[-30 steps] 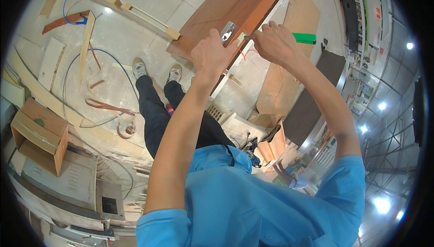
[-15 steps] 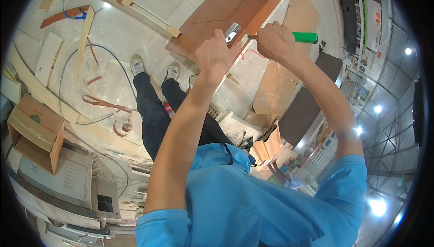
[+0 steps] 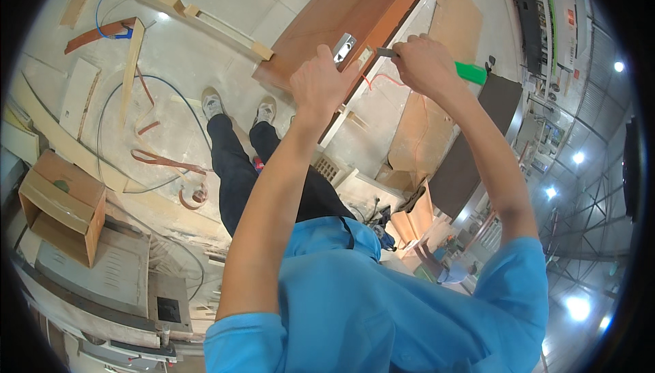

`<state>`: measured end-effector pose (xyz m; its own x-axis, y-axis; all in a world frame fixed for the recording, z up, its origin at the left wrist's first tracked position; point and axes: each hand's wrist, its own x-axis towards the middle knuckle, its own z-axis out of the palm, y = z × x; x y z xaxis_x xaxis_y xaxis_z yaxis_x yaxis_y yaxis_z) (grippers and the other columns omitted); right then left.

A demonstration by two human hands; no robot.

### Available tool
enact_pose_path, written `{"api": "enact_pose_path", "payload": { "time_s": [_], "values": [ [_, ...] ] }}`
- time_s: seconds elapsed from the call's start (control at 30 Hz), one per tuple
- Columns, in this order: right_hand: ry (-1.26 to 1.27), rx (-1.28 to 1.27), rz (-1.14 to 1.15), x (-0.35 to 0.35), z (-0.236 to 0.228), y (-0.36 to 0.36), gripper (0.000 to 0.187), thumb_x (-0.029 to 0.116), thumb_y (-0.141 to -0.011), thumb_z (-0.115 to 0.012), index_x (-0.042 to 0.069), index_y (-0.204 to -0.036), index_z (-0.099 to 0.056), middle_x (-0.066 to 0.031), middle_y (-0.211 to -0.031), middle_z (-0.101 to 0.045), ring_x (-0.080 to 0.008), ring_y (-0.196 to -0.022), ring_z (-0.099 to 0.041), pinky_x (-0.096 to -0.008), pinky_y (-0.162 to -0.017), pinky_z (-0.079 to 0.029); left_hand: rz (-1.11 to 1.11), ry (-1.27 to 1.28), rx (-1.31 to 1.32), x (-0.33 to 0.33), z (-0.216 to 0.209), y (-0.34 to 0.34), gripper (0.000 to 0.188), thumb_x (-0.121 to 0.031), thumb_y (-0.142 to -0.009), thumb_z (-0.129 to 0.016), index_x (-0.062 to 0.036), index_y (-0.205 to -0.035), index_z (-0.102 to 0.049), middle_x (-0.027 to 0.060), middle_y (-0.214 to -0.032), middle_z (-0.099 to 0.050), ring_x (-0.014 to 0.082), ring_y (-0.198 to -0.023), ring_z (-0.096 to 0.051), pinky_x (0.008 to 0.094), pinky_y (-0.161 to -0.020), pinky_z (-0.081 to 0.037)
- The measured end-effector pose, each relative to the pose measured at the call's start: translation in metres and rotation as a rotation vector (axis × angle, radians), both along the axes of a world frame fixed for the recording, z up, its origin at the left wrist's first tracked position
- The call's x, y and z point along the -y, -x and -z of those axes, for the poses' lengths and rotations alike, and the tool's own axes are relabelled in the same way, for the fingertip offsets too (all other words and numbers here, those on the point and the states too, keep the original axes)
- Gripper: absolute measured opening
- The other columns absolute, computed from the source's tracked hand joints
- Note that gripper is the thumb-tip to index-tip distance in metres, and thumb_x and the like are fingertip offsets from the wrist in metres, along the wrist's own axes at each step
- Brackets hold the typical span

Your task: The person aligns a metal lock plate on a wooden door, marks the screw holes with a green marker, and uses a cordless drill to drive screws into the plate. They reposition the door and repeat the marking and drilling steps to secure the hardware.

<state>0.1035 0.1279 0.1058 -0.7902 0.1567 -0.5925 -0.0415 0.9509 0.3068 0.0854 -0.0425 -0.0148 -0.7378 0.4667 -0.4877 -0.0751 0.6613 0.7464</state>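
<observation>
Workshop floor all around, pale concrete strewn with wood offcuts (image 3: 129, 73), a blue cable (image 3: 109, 110) looping across it and an open cardboard box (image 3: 61, 206) well off to the left of the hands. Up at the top, both arms are stretched out to the edge of a reddish-brown wooden door (image 3: 341, 11), and that's where the action is. Right hand (image 3: 424, 64) is wrapped tight in a full fist around a green-handled tool (image 3: 471, 73); the green handle pokes out on the far right of the fist, and the grey metal blade comes out of the left side, tip reaching toward the door's pale edge. Left hand (image 3: 321, 86) sits just left of that blade, fingers curled in close, knuckles toward the camera, pressed up against the door edge right below a small silver metal plate (image 3: 344, 47). Whether those curled fingers pinch anything, can't tell, the back of the hand hides it. The plate lies just above the left hand and just left of the blade tip, on the door's edge. A thin red mark or wire (image 3: 379, 81) shows between the two hands, below the blade. Straight beneath the hands, the person's dark trousers and pale shoes (image 3: 239, 107) stand on the floor, blue shirt filling the bottom.
</observation>
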Motion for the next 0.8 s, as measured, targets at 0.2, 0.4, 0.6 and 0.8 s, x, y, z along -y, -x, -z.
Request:
{"api": "enact_pose_path", "payload": {
  "time_s": [0.2,0.4,0.6,0.8],
  "values": [
    [0.271,-0.105,0.382,-0.017,-0.009,-0.008,0.036,0.032,-0.103,-0.051,0.001,-0.096,-0.068,-0.0211,-0.083,-0.07,-0.0424,-0.082,-0.068,-0.0499,-0.079,-0.054,0.007,0.019,0.044,0.0,0.001,-0.005,0.055,-0.053,-0.089,-0.066,-0.0006,-0.104,-0.058,0.0218,-0.09,-0.072,0.0394,-0.089,-0.071,0.0493,-0.08,-0.054],
    [0.656,-0.478,0.898,-0.008,0.014,-0.074,0.039,0.039,-0.1,-0.059,0.0,-0.104,-0.063,-0.0196,-0.09,-0.068,-0.0361,-0.088,-0.067,-0.0433,-0.08,-0.051,-0.205,-0.076,0.078,0.026,-0.007,-0.003,0.042,-0.04,-0.099,-0.05,-0.0017,-0.116,-0.053,0.0271,-0.099,-0.07,0.045,-0.099,-0.067,0.0515,-0.087,-0.048],
    [1.022,-0.667,1.367,0.059,0.068,-0.134,0.029,0.029,-0.097,-0.064,0.002,-0.106,-0.064,-0.0097,-0.086,-0.067,-0.0192,-0.08,-0.063,-0.0348,-0.075,-0.05,-0.275,-0.371,0.37,0.045,-0.017,-0.01,0.027,-0.03,-0.102,-0.058,-0.0027,-0.102,-0.057,0.008,-0.081,-0.062,0.0162,-0.074,-0.058,0.0321,-0.069,-0.044],
    [1.472,-0.762,1.641,0.119,0.071,-0.145,0.032,0.022,-0.097,-0.067,0.005,-0.121,-0.056,-0.0013,-0.081,-0.06,-0.0059,-0.057,-0.051,-0.0229,-0.049,-0.039,-0.043,-0.222,0.289,0.007,-0.034,-0.01,0.028,-0.03,-0.095,-0.07,-0.0017,-0.091,-0.068,0.0052,-0.081,-0.063,0.0159,-0.07,-0.058,0.0336,-0.065,-0.046]
  ]
}}
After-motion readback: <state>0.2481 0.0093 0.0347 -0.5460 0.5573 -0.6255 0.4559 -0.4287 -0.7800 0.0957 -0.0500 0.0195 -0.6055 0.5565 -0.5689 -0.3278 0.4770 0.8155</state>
